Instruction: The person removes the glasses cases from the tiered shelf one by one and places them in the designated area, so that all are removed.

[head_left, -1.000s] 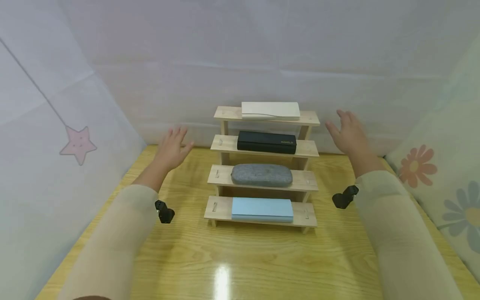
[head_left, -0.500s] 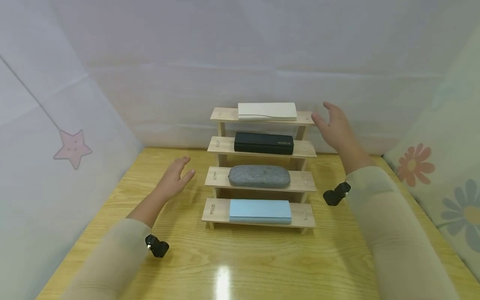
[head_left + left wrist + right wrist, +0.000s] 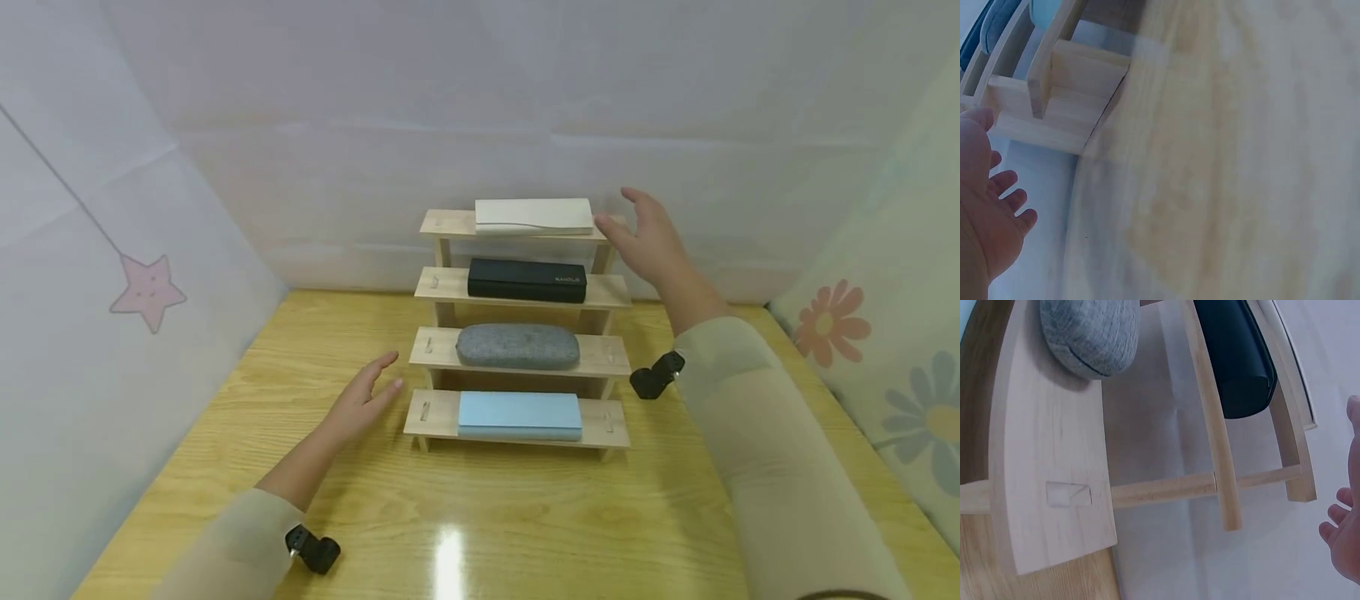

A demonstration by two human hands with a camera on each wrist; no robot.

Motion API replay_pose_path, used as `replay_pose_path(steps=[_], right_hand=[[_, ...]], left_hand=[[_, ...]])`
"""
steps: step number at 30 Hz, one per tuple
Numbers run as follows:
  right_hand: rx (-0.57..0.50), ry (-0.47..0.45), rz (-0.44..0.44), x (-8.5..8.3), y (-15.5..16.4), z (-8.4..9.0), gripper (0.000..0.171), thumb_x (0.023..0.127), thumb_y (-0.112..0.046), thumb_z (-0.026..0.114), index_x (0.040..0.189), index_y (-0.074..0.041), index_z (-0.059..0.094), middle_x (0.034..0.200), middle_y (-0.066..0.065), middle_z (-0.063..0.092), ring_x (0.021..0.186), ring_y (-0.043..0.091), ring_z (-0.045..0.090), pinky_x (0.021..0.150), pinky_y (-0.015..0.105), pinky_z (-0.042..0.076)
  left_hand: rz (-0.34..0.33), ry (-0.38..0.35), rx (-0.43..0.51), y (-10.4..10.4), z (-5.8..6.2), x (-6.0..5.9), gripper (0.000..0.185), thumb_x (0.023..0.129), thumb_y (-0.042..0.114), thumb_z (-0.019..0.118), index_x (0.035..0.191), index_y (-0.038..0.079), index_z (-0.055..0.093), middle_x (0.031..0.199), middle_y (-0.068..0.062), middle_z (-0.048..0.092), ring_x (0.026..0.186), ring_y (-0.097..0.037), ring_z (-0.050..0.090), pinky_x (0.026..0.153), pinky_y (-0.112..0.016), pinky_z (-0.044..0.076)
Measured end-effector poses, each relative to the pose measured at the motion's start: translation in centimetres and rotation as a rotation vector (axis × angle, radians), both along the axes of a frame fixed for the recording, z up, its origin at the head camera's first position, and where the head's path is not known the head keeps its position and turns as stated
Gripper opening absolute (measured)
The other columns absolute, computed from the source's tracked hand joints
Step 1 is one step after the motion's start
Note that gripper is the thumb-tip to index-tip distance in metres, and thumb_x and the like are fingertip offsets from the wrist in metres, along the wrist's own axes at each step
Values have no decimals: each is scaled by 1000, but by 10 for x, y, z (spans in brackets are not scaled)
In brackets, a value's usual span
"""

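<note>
A stepped wooden rack (image 3: 600,355) with several tiers stands on the table. Its top tier bears a white glasses case (image 3: 534,215), and below that lies a black glasses case (image 3: 527,281). A grey fabric glasses case (image 3: 517,346) rests on the tier beneath, a light blue glasses case (image 3: 519,414) on the lowest. My right hand (image 3: 651,242) is at the right end of the top tier, thumb tip close to the white case, fingers apart and holding nothing. Left of the lower tiers, my left hand (image 3: 362,408) reaches toward the rack with fingers loosely extended, holding nothing.
The wood-grain table (image 3: 360,508) runs under the rack. Pale cloth walls rise behind and on both sides, with a pink star (image 3: 148,292) at left and a red flower (image 3: 832,323) at right. Each wrist wears a small black camera (image 3: 657,375).
My right hand has moved left and slightly away from me, to the top tier's end. My left hand has come back toward me, down beside the lower tiers. The cases stay on their tiers.
</note>
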State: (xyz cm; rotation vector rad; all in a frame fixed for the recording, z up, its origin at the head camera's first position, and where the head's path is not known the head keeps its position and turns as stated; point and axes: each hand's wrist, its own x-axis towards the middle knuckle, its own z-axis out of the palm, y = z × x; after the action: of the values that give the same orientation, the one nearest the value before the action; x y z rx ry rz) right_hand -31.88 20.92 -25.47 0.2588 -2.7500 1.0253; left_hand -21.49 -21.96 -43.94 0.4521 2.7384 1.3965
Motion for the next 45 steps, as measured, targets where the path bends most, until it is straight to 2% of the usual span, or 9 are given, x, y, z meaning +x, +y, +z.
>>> replay_pose_path(steps=[3, 10, 16, 22, 27, 32, 38, 45], right_hand=[[-7, 3, 5, -1, -2, 2, 82, 98, -59, 44, 159, -13, 12, 165, 12, 10, 152, 35, 9, 122, 56, 10], [-28, -30, 6, -4, -5, 1, 87, 95, -62, 48, 159, -17, 11, 166, 11, 10, 152, 33, 9, 122, 56, 11], [-17, -36, 24, -5, -10, 1, 89, 93, -65, 49, 159, -20, 11, 166, 9, 10, 152, 32, 9, 122, 56, 12], [10, -31, 32, -6, -17, 3, 88, 93, -61, 52, 159, -18, 13, 166, 10, 12, 152, 32, 10, 122, 55, 12], [25, -40, 40, -9, -24, 2, 90, 92, -62, 54, 159, -18, 12, 166, 9, 12, 152, 31, 11, 123, 53, 13], [45, -33, 41, -14, -27, -1, 90, 92, -61, 54, 159, -18, 12, 165, 8, 13, 152, 30, 11, 123, 51, 14], [39, -25, 48, -17, -31, 0, 91, 91, -60, 57, 159, -16, 14, 165, 9, 15, 152, 30, 13, 124, 49, 13], [39, -11, 64, -20, -36, -2, 90, 91, -57, 60, 158, -16, 17, 164, 9, 18, 151, 30, 16, 123, 49, 15]], left_hand=[[-2, -3, 23, 6, -4, 6, 60, 105, 36, 44, 154, 4, 26, 160, -20, 24, 146, -47, 18, 114, -67, 20], [0, -113, 159, 19, -12, 25, 65, 102, 39, 50, 154, 9, 26, 161, -17, 22, 143, -51, 22, 113, -66, 23], [-4, -130, 252, 28, -16, 35, 71, 97, 32, 62, 153, 7, 27, 160, -17, 25, 143, -49, 26, 113, -61, 28], [-15, -98, 307, 34, -27, 41, 77, 91, 22, 71, 153, 5, 28, 159, -19, 28, 143, -45, 31, 114, -55, 31], [32, -42, 318, 36, -35, 47, 74, 90, 16, 72, 150, 0, 32, 155, -21, 35, 140, -42, 38, 113, -51, 33], [64, -10, 310, 39, -36, 54, 70, 91, 19, 72, 148, 1, 37, 152, -18, 41, 139, -37, 41, 112, -47, 34], [74, 9, 305, 43, -38, 61, 66, 91, 19, 72, 146, -1, 41, 153, -18, 41, 138, -35, 42, 110, -47, 35], [112, -14, 353, 46, -39, 66, 60, 91, 18, 71, 143, 0, 46, 151, -15, 45, 135, -32, 46, 109, -45, 38]])
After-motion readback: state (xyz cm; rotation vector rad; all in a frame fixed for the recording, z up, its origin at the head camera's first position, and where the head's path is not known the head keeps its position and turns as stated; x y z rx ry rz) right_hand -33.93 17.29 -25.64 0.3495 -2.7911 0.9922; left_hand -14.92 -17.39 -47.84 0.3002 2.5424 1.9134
